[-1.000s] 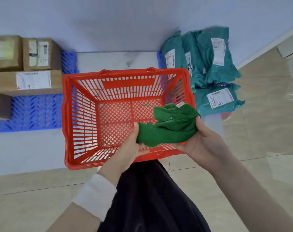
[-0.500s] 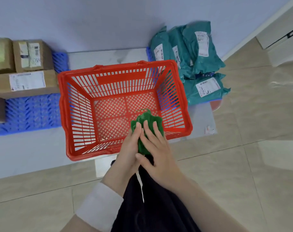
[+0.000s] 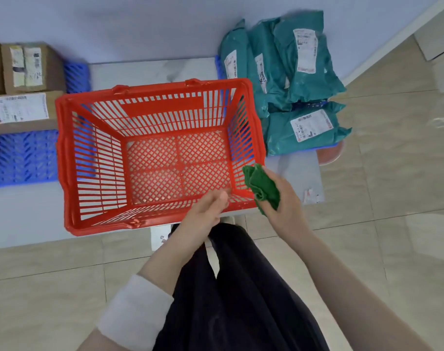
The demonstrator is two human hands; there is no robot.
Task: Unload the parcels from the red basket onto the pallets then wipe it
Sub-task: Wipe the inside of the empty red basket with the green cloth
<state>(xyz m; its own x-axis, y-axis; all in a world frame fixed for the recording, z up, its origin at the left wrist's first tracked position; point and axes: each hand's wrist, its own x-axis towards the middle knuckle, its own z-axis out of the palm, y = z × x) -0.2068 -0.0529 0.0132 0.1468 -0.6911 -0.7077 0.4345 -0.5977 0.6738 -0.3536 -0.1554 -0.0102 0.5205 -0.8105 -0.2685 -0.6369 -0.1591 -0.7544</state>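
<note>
A bunched cloth [image 3: 262, 187] is being gripped in the right hand [image 3: 283, 196] at the basket's [image 3: 63, 158] five o'clock corner; the left hand [image 3: 205, 211] is being held at the near rim, fingers loosely curled, empty.

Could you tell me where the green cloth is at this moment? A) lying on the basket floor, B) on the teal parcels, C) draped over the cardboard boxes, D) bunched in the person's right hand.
D: the green cloth is bunched in the right hand, just outside the near right corner of the red basket, whose floor is bare.
</note>
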